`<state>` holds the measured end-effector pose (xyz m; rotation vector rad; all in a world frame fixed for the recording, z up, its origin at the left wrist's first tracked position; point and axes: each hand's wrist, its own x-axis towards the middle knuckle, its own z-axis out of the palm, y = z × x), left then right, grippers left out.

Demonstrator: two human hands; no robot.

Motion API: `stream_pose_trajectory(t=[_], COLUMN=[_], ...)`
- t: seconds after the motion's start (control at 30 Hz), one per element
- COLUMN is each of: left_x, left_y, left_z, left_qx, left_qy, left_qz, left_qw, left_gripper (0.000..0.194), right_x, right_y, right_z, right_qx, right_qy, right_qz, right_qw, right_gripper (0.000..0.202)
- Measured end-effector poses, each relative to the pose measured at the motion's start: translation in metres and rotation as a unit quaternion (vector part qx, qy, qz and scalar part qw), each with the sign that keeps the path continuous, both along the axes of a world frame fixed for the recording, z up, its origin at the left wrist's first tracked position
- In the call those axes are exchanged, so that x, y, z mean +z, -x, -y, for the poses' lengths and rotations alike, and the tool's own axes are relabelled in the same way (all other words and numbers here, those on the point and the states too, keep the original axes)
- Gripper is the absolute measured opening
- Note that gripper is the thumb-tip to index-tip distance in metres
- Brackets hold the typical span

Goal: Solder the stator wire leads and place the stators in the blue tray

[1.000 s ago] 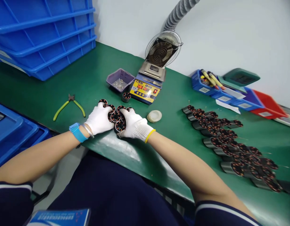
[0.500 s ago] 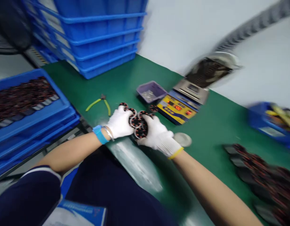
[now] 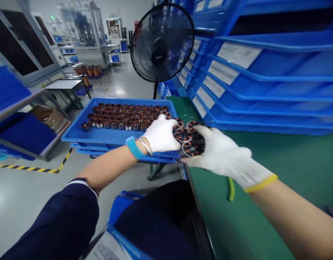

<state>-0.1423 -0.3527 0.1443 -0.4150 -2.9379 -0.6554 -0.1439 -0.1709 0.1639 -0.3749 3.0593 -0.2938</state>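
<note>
Pressed together between my two gloved hands is a cluster of several round motor stators [image 3: 183, 135], black with copper-coloured windings and metal rims. My left hand [image 3: 161, 135] is closed against the cluster's left side, and my right hand [image 3: 219, 151] grips its right side. The cluster is held in the air over the bench's left edge, beside a blue tray [image 3: 101, 137]. Closely packed rows of similar stators [image 3: 125, 115] fill most of that tray, with bare floor along its near side. My fingers partly hide the held pieces.
A black fan [image 3: 158, 56] stands behind the tray. Stacked blue crates [image 3: 250, 85] rise at the right, on the green bench [image 3: 304, 159]. A green plier handle [image 3: 231, 189] shows below my right wrist. Shelving with blue bins [image 3: 9, 90] stands at far left.
My view has swung left, from the scale and wall to the tray and fan. Both hands have carried the stator cluster from over the bench toward the tray, keeping hold of it.
</note>
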Motion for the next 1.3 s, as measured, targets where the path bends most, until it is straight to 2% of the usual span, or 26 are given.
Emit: stream_pose_trajectory(t=[0.07, 0.13, 0.2, 0.27, 0.33, 0.37, 0.5, 0.57, 0.67, 0.73, 0.83, 0.97, 1.03, 1.17, 1.3], left_x=[0.0, -0.003, -0.007, -0.013, -0.021, -0.026, -0.048, -0.058, -0.067, -0.069, -0.065, -0.053, -0.048, -0.043, -0.046], left_y=[0.005, 0.004, -0.002, -0.01, -0.017, -0.019, -0.021, -0.019, -0.018, -0.019, -0.023, -0.029, -0.031, -0.031, -0.029], left_z=[0.05, 0.097, 0.139, 0.175, 0.205, 0.217, 0.254, 0.27, 0.292, 0.304, 0.312, 0.308, 0.31, 0.321, 0.322], left_qx=[0.077, 0.13, 0.157, 0.175, 0.187, 0.193, 0.213, 0.224, 0.229, 0.222, 0.211, 0.248, 0.272, 0.315, 0.351], left_qy=[-0.022, -0.025, -0.028, -0.035, -0.037, -0.035, 0.01, 0.051, 0.102, 0.123, 0.182, 0.31, 0.338, 0.31, 0.289], left_qz=[-0.015, 0.021, 0.062, 0.108, 0.15, 0.168, 0.201, 0.201, 0.215, 0.229, 0.237, 0.212, 0.218, 0.285, 0.276], left_qw=[0.997, 0.991, 0.985, 0.978, 0.97, 0.966, 0.956, 0.952, 0.944, 0.94, 0.931, 0.893, 0.874, 0.851, 0.847], left_gripper=[0.041, 0.032, 0.024, 0.017, 0.016, 0.017, 0.028, 0.038, 0.058, 0.073, 0.084, 0.071, 0.063, 0.062, 0.06], right_x=[-0.001, -0.007, -0.016, -0.028, -0.04, -0.046, -0.071, -0.082, -0.094, -0.098, -0.099, -0.095, -0.093, -0.089, -0.089], right_y=[0.026, 0.047, 0.062, 0.074, 0.082, 0.085, 0.089, 0.087, 0.08, 0.078, 0.079, 0.083, 0.084, 0.083, 0.082], right_z=[0.049, 0.097, 0.143, 0.185, 0.221, 0.235, 0.273, 0.282, 0.286, 0.283, 0.272, 0.253, 0.248, 0.245, 0.246], right_qx=[0.074, 0.155, 0.22, 0.266, 0.308, 0.327, 0.344, 0.341, 0.36, 0.377, 0.383, 0.365, 0.346, 0.296, 0.284], right_qy=[0.01, 0.037, 0.071, 0.099, 0.109, 0.104, 0.084, 0.091, 0.074, 0.055, 0.052, 0.088, 0.11, 0.114, 0.083], right_qz=[0.007, 0.033, 0.106, 0.22, 0.281, 0.281, 0.246, 0.266, 0.207, 0.157, 0.151, 0.144, 0.141, 0.139, 0.153], right_qw=[0.997, 0.987, 0.967, 0.933, 0.902, 0.896, 0.902, 0.897, 0.907, 0.911, 0.91, 0.915, 0.921, 0.938, 0.943], right_gripper=[0.11, 0.108, 0.11, 0.112, 0.109, 0.107, 0.106, 0.106, 0.099, 0.095, 0.095, 0.096, 0.094, 0.08, 0.07])
